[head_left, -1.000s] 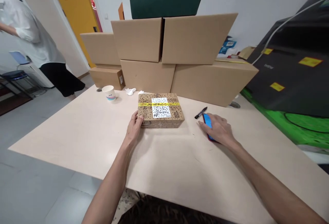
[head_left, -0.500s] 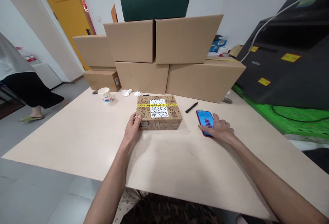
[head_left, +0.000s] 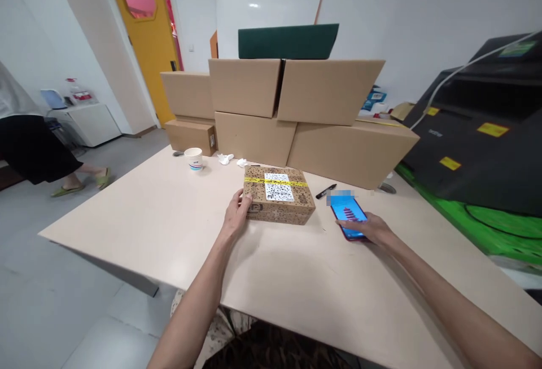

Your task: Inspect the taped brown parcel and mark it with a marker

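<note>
A small cardboard parcel [head_left: 296,214] rests on the table, with yellow tape across it and a white label on top. My left hand [head_left: 237,211] grips its left end, thumb on the front side and the other fingers behind the corner. To the right, a smartphone [head_left: 345,209] in a red case shows a lit blue screen with a pagoda picture. My right hand [head_left: 372,229] is closed on the phone's right edge, with the thumb over the screen and the fingers hidden beneath it. Between parcel and phone lies a black pen [head_left: 326,191].
Behind the parcel, large cardboard boxes [head_left: 330,92] are stacked, topped by a dark green box [head_left: 288,42]. A paper cup [head_left: 193,158] and crumpled tissues [head_left: 226,159] stand at the table's back left. A black printer [head_left: 486,115] is at right. A person [head_left: 38,143] is at far left.
My view has turned up and to the left. My right hand has wrapped its fingers under the phone, which seems slightly lifted. My left hand stays on the parcel. The person's feet have moved.
</note>
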`<action>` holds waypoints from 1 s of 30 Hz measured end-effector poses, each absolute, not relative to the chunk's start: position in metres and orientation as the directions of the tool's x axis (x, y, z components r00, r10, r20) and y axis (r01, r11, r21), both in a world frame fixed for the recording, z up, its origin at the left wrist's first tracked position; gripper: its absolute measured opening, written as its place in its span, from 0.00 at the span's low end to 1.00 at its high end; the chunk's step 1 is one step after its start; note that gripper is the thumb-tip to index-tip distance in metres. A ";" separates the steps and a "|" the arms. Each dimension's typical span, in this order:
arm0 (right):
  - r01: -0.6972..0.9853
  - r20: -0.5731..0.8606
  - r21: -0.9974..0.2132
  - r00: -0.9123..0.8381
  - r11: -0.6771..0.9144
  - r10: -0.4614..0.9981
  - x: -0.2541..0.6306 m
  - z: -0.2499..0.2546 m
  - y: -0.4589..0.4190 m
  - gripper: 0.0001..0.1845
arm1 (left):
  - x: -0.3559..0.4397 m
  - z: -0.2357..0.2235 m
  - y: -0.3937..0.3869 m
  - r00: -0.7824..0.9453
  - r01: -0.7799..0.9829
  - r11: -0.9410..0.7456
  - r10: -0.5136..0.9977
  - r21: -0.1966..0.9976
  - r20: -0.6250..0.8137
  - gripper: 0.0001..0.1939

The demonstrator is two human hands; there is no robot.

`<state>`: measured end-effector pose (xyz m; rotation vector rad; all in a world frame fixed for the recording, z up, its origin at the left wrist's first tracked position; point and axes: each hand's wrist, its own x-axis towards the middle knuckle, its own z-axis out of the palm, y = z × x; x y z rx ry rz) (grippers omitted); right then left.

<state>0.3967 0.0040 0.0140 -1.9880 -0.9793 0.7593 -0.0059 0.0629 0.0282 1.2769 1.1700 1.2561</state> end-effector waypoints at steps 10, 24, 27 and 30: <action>-0.145 -0.200 -0.978 0.478 -0.147 0.855 0.324 0.074 -0.011 0.25 | -0.004 0.031 0.058 -0.002 0.078 -0.078 0.997 0.994 0.078 0.37; -0.385 -0.129 -0.922 0.241 -0.027 0.962 0.171 0.106 0.009 0.36 | -0.002 0.030 0.055 -0.049 0.089 -0.122 0.991 0.989 0.126 0.36; -0.389 -0.124 -0.921 0.258 -0.015 0.958 0.163 0.102 0.011 0.37 | -0.001 0.029 0.054 -0.092 0.115 -0.140 0.984 0.984 0.151 0.35; -0.390 -0.118 -0.921 0.264 -0.007 0.957 0.161 0.099 0.013 0.38 | 0.000 0.032 0.052 -0.083 0.133 -0.158 0.982 0.978 0.170 0.33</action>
